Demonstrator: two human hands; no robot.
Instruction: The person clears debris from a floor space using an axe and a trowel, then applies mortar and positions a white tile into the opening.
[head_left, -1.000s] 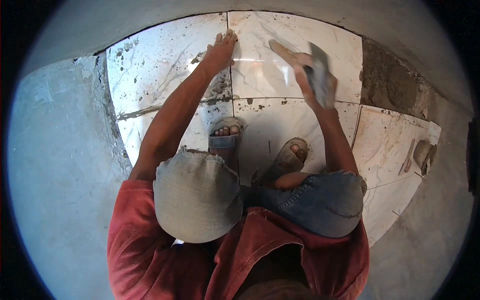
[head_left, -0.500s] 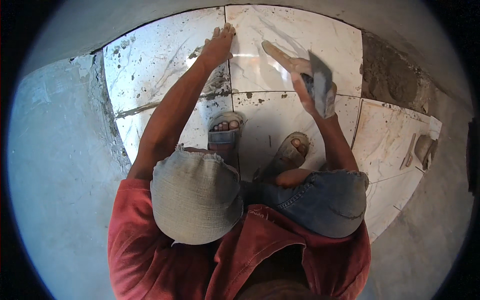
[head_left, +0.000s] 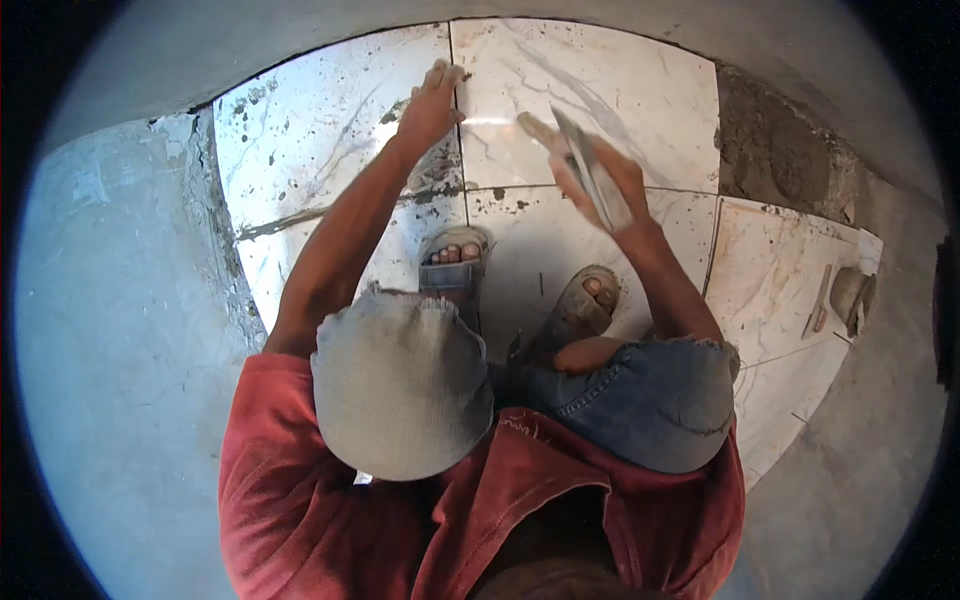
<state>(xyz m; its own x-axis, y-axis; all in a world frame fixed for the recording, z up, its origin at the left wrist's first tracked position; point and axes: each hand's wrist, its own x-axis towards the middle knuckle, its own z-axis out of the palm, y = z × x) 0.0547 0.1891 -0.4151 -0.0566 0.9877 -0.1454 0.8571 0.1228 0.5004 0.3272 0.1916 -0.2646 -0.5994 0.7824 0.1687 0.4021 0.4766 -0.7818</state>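
My left hand lies flat with fingers stretched out on the far left tile, close beside its joint with the far right tile. Both are white with grey veins, and the left one is spattered with mortar. My right hand is closed around a trowel, raised over the far right tile. Its grey blade is seen nearly edge-on, and the handle's blunt end points to the far left. Part of the grip is hidden by the blade.
Grey wall runs along the far edge of the tiles. At the right, rough mortar fills an untiled strip. Nearer, on a white tile, lie a thin stick-like piece and a grey lump-like object. My sandalled feet stand on tiles.
The trowel has turned in my right hand, from its blade's broad face showing to nearly edge-on, and moved slightly left. My left hand stays almost in place on the tile.
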